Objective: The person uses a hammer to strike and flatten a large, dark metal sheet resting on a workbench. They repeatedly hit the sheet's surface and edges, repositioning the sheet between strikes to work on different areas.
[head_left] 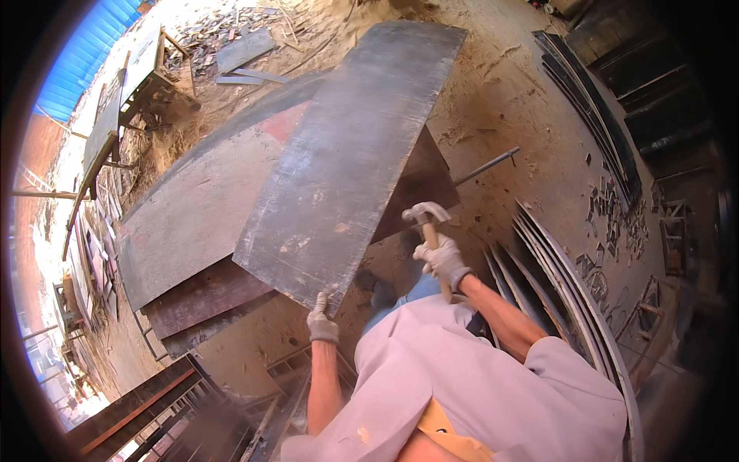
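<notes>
A long dark grey board (331,154), scuffed and dusty, lies slantwise on top of other boards in front of me. My left hand (323,319), in a pale work glove, grips the near corner of this board, fingers over its edge. In my right hand (443,258), also gloved, is a claw hammer (426,214) with a wooden handle. Its metal head is up, just right of the board and apart from it. Beneath the long board are a wide greyish board (200,200) and a reddish-brown board (202,296).
A metal bar (486,166) sticks out right of the stack. Several long boards (566,285) stand on edge by my right side. More dark strips (593,115) lie farther right. A rough workbench (154,77) stands far left, and scraps (223,31) litter the ground behind.
</notes>
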The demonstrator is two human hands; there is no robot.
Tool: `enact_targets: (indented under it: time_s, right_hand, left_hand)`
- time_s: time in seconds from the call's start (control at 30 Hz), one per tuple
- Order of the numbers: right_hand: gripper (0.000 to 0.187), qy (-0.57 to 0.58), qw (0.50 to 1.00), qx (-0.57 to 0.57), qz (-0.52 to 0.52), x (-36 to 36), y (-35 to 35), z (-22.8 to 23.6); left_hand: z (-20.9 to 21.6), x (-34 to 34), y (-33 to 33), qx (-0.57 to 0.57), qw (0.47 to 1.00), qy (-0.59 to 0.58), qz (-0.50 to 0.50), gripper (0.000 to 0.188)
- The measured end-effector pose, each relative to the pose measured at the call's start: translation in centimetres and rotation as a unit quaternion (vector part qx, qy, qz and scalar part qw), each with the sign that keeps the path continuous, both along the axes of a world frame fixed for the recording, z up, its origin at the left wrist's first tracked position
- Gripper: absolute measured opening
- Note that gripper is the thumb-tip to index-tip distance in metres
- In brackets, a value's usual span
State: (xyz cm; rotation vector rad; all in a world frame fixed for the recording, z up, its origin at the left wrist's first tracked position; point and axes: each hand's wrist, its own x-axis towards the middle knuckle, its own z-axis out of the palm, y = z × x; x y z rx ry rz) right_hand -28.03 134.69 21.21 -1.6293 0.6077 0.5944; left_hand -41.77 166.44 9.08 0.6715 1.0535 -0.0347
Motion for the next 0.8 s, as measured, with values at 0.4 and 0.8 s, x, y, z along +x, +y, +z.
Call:
enact_targets:
  time_s: [0.4, 0.8]
  right_hand:
    - [0.036, 0.017, 0.991, -0.133, -0.020, 14.0, -24.2, -3.7]
    - [0.024, 0.032, 0.971, -0.113, 0.209, 33.7, -24.4, -5.0]
  left_hand:
    - [-4.5, -0.3, -3.4, -0.071, 0.922, 0.066, 0.374, 0.036]
    - [-9.7, 2.4, -6.1, 0.021, 0.861, 0.132, 0.490, 0.036]
